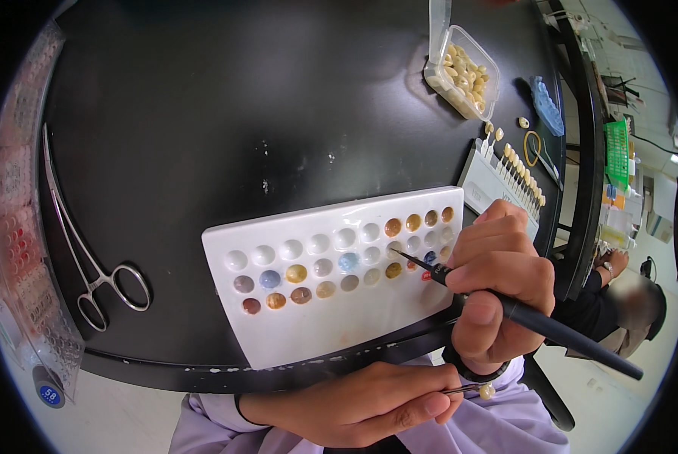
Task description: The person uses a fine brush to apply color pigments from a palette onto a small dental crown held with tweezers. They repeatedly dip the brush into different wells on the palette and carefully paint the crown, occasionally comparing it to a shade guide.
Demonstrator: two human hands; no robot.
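Right fingers (498,269) closed on brush (555,325), left fingers (418,412) on metal tool (461,389); black tabletop (180,129) chipped along near edge, floor (138,399) pale.

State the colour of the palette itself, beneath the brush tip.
The palette is white; it shows best in the head view.

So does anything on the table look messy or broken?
A little. The black table has white marks beyond the white palette; scuffs or dried specks, I can't tell. Pale patches along its near edge look like chips. One tooth-shaped piece lies outside the clear box, apart from the similar pieces inside.
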